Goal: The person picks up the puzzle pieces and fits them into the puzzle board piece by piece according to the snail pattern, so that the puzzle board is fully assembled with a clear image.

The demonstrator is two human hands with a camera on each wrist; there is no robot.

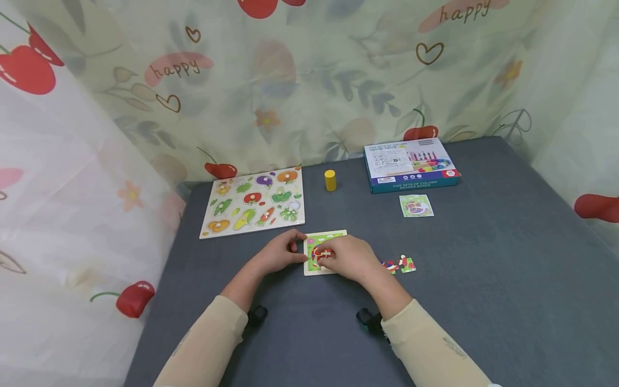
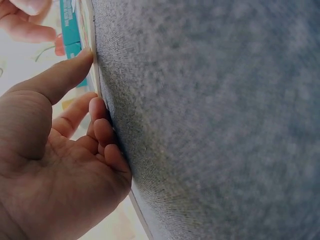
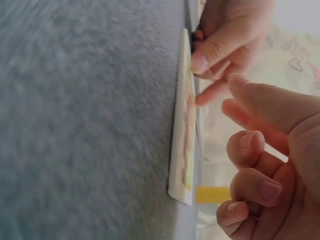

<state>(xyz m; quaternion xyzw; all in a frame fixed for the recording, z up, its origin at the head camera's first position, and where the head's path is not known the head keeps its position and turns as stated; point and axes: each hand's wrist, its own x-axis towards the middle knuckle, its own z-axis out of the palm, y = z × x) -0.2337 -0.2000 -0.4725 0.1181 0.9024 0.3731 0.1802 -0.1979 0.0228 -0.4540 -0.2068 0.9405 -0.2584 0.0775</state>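
A small square puzzle board (image 1: 311,271) with a pale rim and a green and red picture lies flat on the table. My left hand (image 1: 280,251) holds its left edge, thumb and index finger on the rim; the other fingers (image 2: 104,131) are curled in. Over the board hovers my right hand (image 1: 352,258), thumb and index finger apart, other fingers loosely bent. The right wrist view shows nothing between that hand's fingers (image 3: 262,97), which stand off the board (image 3: 182,150). Loose puzzle pieces (image 1: 408,264) lie right of the board, partly hidden by the right wrist.
A vegetable board (image 1: 232,220) lies at the back left. A yellow cylinder (image 1: 330,180) stands behind the puzzle. At the back right are a boxed toy set (image 1: 411,165) and a small picture card (image 1: 416,206). A patterned curtain (image 1: 309,97) borders the table.
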